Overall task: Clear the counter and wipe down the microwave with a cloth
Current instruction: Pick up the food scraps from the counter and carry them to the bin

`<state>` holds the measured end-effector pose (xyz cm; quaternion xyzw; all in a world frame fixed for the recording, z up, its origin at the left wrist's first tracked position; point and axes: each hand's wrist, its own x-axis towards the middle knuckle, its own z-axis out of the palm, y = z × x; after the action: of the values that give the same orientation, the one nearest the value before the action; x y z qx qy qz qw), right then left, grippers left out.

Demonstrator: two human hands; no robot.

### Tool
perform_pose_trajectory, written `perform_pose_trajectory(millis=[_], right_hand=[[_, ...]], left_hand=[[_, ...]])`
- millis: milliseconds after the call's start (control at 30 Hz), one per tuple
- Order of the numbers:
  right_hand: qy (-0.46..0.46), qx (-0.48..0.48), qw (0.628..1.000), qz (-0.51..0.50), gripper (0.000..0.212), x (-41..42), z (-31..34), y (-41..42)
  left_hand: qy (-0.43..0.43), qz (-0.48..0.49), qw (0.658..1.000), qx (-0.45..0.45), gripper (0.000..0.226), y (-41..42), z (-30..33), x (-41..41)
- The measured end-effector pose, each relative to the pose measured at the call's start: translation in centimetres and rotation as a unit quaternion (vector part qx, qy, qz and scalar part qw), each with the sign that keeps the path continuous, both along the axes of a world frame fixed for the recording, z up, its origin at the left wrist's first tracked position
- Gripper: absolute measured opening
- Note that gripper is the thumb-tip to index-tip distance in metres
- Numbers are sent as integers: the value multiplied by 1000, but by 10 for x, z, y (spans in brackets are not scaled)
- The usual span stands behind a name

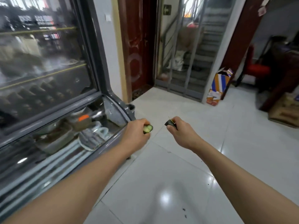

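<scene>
Left hand [137, 130] fingers clamped on green cucumber piece [148, 129]; right hand [178, 132] fingers pinch dark peel scrap [170, 123], just beside, apart; white floor [161, 183] below.

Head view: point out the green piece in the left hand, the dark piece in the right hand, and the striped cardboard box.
green piece [148, 129], head view, on its pale cut face.
dark piece [170, 123], head view, on its dark outer surface.
striped cardboard box [220, 82], head view, on its orange-and-blue side.

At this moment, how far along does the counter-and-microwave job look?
Early. Nothing visibly done. Left hand grips a cucumber piece, right hand grips a dark scrap, both over the floor beside a glass cabinet. No microwave or cloth in view; wiping remains.
</scene>
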<state>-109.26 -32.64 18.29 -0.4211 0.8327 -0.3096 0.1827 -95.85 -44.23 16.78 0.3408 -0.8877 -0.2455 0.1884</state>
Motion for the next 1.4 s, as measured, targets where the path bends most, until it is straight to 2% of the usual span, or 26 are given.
perform_pose_trajectory(millis=[333, 567, 800, 1100, 1400], right_hand=[[0, -8, 997, -74, 21, -131, 3, -82], [-24, -18, 995, -97, 22, -213, -3, -124], [-29, -23, 996, -76, 21, -329, -15, -171], [-26, -5, 1000, -9, 20, -505, -11, -238], [-38, -2, 998, 45, 17, -616, -21, -316]], left_hand=[[0, -72, 997, -12, 31, -109, 6, -154], [-2, -92, 996, -11, 29, -157, 4, -238], [-1, -70, 997, -10, 30, -199, -4, -347], [2, 5, 1000, 3, 27, -245, -3, -505], [-17, 51, 998, 11, 27, -311, -13, -607]])
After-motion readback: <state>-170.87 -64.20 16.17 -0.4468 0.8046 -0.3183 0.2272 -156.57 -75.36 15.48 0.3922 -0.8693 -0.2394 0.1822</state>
